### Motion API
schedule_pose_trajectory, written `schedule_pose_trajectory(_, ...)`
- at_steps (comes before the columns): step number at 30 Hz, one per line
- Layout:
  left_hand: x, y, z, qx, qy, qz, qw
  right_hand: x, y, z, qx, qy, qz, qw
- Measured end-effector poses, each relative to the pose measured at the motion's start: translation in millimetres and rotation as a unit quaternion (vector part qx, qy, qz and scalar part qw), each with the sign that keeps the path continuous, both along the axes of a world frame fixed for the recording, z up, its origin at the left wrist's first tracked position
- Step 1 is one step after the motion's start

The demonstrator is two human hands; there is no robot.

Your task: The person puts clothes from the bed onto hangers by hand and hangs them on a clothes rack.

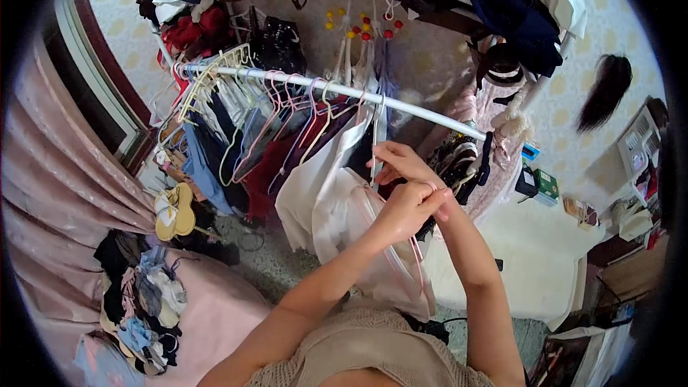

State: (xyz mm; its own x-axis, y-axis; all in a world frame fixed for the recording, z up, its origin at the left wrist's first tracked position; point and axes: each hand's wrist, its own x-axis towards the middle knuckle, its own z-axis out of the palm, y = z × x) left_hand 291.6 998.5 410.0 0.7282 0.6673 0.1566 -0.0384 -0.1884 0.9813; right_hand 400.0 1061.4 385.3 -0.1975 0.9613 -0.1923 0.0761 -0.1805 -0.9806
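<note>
My left hand (410, 209) is closed in a fist around the top of a pink hanger (418, 265), which carries a white garment (390, 276). It crosses in front of my right wrist. Just above, my right hand (403, 163) has its fingers curled at a thin white hanger (375, 127) hooked on the white rod (423, 112). Another white garment (304, 193) hangs to the left of my hands. The hook of the pink hanger is hidden by my left fingers.
Several clothes on coloured hangers (287, 115) fill the rod's left part. Clothes (516, 7) lie over the upper rail. A pink-covered surface (208, 308) with piled clothes (147, 301) is at lower left. A cream surface (527, 258) with a green box (546, 185) stands right.
</note>
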Motion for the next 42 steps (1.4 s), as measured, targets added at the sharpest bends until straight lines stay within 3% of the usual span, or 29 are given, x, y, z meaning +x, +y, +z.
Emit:
schedule_pose_trajectory(2,3.5,-1.8,-10.5,-0.026,-0.032,0.012,0.999,3.8,-27.4,6.5,0.019,0.024,-0.079,0.996)
schedule_pose_trajectory(6,15.2,-21.5,-13.7,-0.007,0.003,0.023,1.000,45.8,-58.9,-20.9,0.020,-0.058,-0.031,0.998)
schedule_pose_trajectory(8,18.2,-35.9,-2.2,0.006,0.049,-0.004,0.999,76.6,-74.8,-39.9,0.020,-0.110,0.060,0.992)
schedule_pose_trajectory(10,29.8,-51.0,-13.1,0.028,0.020,-0.010,0.999,90.7,-100.8,-38.3,-0.014,-0.073,0.066,0.995)
schedule_pose_trajectory(12,36.9,-66.9,-14.6,0.034,-0.011,-0.031,0.999,96.2,-121.2,-32.0,-0.029,-0.112,0.040,0.992)
schedule_pose_trajectory(14,41.7,-87.7,-11.7,0.012,-0.011,-0.048,0.999,100.9,-139.0,-25.1,-0.098,-0.066,-0.022,0.993)
schedule_pose_trajectory(22,68.6,-115.3,-13.8,-0.022,-0.073,-0.186,0.980,103.5,-177.5,-9.8,-0.102,-0.116,-0.092,0.984)
schedule_pose_trajectory(24,75.5,-102.5,-9.0,0.038,-0.056,-0.162,0.984,117.8,-184.5,-28.2,-0.100,-0.118,-0.114,0.981)
schedule_pose_trajectory(25,82.4,-98.2,-16.0,0.018,-0.094,-0.114,0.989,142.9,-188.5,-62.7,-0.024,-0.112,-0.111,0.987)
schedule_pose_trajectory(26,93.2,-81.7,-21.3,0.139,-0.141,-0.072,0.977,135.6,-197.9,-60.2,0.056,-0.090,-0.161,0.981)
schedule_pose_trajectory(27,92.4,-72.3,-16.6,0.107,-0.093,-0.050,0.989,127.1,-207.1,-56.3,0.138,-0.075,-0.204,0.966)
schedule_pose_trajectory(28,87.3,-61.9,-10.7,0.075,-0.044,-0.026,0.996,111.8,-204.7,-36.9,0.138,-0.076,-0.207,0.966)
schedule_pose_trajectory(31,72.2,-32.6,16.9,0.028,-0.059,0.005,0.998,106.4,-185.3,-13.7,-0.065,-0.099,-0.103,0.988)
schedule_pose_trajectory(34,81.1,9.1,10.4,0.069,-0.125,0.068,0.987,98.1,-171.7,-22.7,-0.079,-0.097,-0.165,0.978)
schedule_pose_trajectory(36,86.1,40.8,4.0,0.170,-0.148,0.121,0.967,80.8,-161.8,-12.7,-0.050,-0.113,-0.179,0.976)
schedule_pose_trajectory(39,72.5,63.4,27.4,0.210,-0.096,0.135,0.964,65.0,-140.4,-3.7,0.056,-0.144,-0.109,0.982)
schedule_pose_trajectory(42,69.4,95.0,36.7,0.259,-0.005,0.145,0.955,54.4,-116.9,-10.7,0.108,-0.089,-0.143,0.980)
